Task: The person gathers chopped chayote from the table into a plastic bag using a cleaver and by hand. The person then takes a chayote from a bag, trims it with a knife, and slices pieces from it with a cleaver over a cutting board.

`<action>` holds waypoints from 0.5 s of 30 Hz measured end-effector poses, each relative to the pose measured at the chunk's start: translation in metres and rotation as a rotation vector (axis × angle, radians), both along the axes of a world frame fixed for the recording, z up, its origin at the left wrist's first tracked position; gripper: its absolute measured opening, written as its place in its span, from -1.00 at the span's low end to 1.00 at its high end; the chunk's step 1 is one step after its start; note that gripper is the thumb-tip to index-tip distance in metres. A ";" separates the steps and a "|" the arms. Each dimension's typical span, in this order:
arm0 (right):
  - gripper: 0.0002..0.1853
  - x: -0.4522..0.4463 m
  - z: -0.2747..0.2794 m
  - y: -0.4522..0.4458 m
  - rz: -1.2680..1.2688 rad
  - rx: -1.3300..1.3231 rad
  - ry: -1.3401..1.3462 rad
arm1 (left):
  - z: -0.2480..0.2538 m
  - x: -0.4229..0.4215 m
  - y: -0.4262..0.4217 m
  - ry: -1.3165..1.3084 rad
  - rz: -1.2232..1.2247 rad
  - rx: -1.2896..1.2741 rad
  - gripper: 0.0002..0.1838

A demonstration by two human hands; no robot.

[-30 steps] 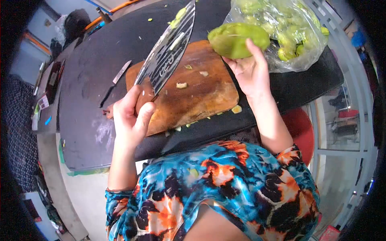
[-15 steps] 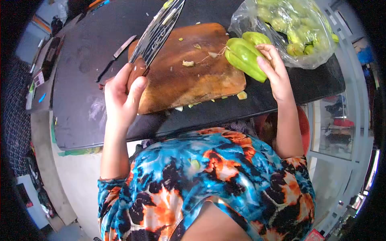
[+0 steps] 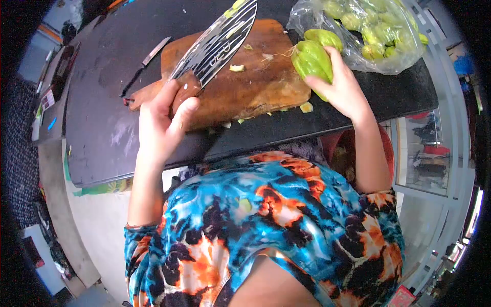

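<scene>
My left hand [image 3: 163, 115] is wrapped round the wooden handle of a broad cleaver [image 3: 217, 48], whose blade points up and away over the cutting board [image 3: 255, 92]. Green bits stick to the blade near its tip. At the board's right edge, my right hand [image 3: 340, 87] grips a pale green ridged vegetable [image 3: 312, 64], thumb on its near side and fingers on the far side. Another green vegetable [image 3: 323, 37] lies just behind it, touching it. Thin fibres trail from the held one over the board. Small scraps [image 3: 237, 67] lie on the wood.
A clear plastic bag [image 3: 394, 61] full of green vegetables sits at the back right of the dark table [image 3: 102, 117]. Left of the board lies a small knife [image 3: 156, 51] with a black handle. Peel pieces [image 3: 306, 107] lie along the board's near edge. A red container [image 3: 386, 148] stands below the table.
The vegetable in my right hand has come down from above the board's far right corner to its right edge and turned. The cleaver remains in my left hand, shifted slightly.
</scene>
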State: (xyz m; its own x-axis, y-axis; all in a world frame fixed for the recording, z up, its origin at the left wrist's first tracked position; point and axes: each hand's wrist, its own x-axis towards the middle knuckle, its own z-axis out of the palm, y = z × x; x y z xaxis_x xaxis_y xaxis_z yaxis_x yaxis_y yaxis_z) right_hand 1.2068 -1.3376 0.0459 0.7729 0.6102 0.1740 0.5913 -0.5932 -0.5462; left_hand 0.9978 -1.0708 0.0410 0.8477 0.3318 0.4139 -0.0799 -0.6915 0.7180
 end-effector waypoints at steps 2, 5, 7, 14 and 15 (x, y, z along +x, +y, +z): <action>-0.17 0.000 0.000 0.001 0.015 0.001 0.002 | 0.000 -0.001 -0.002 0.001 -0.011 -0.006 -0.60; -0.14 0.007 -0.005 0.002 -0.002 0.083 0.046 | 0.002 0.002 -0.006 -0.003 -0.037 0.007 -0.61; -0.18 0.014 -0.021 0.002 0.010 0.268 0.134 | 0.005 0.002 -0.013 0.078 -0.081 -0.093 -0.63; -0.51 -0.010 -0.017 0.034 0.170 0.935 0.677 | 0.033 0.023 -0.042 0.035 -0.323 0.389 -0.58; -0.51 -0.009 -0.020 0.036 0.190 0.958 0.706 | 0.035 0.025 -0.045 0.054 -0.342 0.442 -0.58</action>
State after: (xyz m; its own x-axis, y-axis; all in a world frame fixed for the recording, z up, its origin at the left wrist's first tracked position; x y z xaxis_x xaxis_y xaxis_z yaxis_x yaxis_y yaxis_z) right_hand 1.1977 -1.3011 0.0260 0.7920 0.5791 0.1934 0.0184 0.2941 -0.9556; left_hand 1.0228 -1.1157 0.0764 0.9004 -0.1606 0.4043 -0.3234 -0.8688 0.3751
